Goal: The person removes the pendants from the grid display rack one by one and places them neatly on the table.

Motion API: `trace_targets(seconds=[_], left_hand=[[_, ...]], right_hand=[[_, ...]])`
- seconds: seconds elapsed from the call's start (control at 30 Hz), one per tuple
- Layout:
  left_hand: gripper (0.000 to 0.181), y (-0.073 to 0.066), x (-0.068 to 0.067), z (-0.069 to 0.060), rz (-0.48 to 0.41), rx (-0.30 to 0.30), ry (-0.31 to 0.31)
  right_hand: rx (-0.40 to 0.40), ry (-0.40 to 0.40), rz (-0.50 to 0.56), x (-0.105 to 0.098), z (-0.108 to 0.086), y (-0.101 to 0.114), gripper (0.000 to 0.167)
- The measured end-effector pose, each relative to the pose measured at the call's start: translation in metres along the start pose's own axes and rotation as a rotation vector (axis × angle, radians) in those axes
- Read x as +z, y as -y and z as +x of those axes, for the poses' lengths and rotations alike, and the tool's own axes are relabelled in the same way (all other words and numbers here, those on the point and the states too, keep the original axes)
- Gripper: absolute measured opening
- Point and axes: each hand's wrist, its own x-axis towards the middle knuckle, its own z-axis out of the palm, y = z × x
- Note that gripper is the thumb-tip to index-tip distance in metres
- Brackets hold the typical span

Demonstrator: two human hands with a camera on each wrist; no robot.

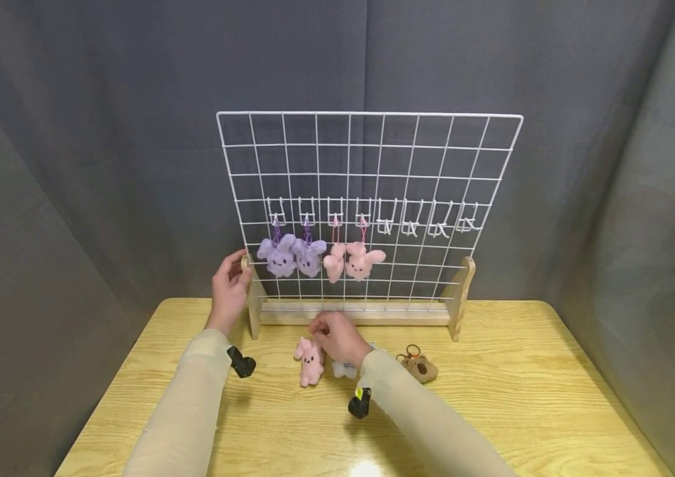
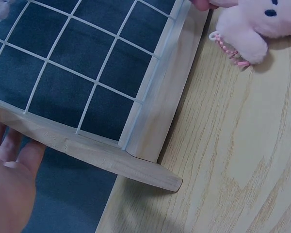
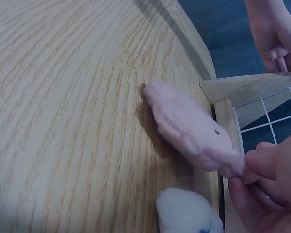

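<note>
The pink toy (image 1: 311, 363) is in the lower middle of the head view, over the table (image 1: 528, 397) just in front of the rail (image 1: 403, 317); whether its whole length rests on the wood I cannot tell. The right hand (image 1: 340, 338) pinches one of its ears, fingertips close together, and the left wrist view shows a chain (image 2: 229, 51) by the other ear. Just right of it, partly behind that hand, is the white toy (image 1: 344, 370), so there is little side room there. Farther right, a strip of wood separates the hand from the bear (image 1: 421, 369). Below the pink toy, the tabletop runs to the bottom of the frame. Left of centre, the left hand (image 1: 230, 291) grips the left post (image 1: 256, 305), fingers curled round its edge; the post's foot is near the table's left edge. Above rises the grid (image 1: 378, 175), with its row of hooks (image 1: 411, 226). Two purple toys (image 1: 280, 257) hang left of centre, touching, with two hanging pink toys (image 1: 360, 262) beside them. A grey curtain (image 1: 104, 165) fills the background, near the table's back edge.
</note>
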Motion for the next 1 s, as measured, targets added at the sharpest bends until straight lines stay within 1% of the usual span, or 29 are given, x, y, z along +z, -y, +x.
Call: trace_targets(seconds=[0.23, 0.33, 0.47, 0.57, 0.7, 0.87, 1.0], left_hand=[[0.044, 0.000, 0.000, -0.002, -0.010, -0.015, 0.000], [0.045, 0.000, 0.000, -0.002, -0.007, -0.011, 0.001], [0.044, 0.000, 0.000, -0.001, -0.010, 0.006, -0.001], [0.044, 0.000, 0.000, -0.001, -0.013, 0.016, -0.004], [0.044, 0.001, 0.001, 0.000, -0.017, 0.018, -0.005], [0.044, 0.001, 0.001, 0.001, -0.018, 0.009, -0.008], [0.045, -0.001, 0.002, 0.001, -0.018, 0.011, -0.014]], right_hand=[[0.003, -0.015, 0.006, 0.002, -0.003, -0.003, 0.012], [0.014, -0.013, 0.014, 0.002, -0.003, -0.004, 0.015], [0.043, -0.010, 0.052, -0.001, -0.002, -0.004, 0.019], [0.063, -0.014, 0.081, -0.007, -0.002, -0.003, 0.020], [0.088, -0.043, 0.115, -0.015, -0.004, -0.003, 0.018], [0.099, -0.111, 0.140, -0.031, -0.006, -0.004, 0.015], [0.136, -0.157, 0.163, -0.046, -0.011, -0.003, 0.012]])
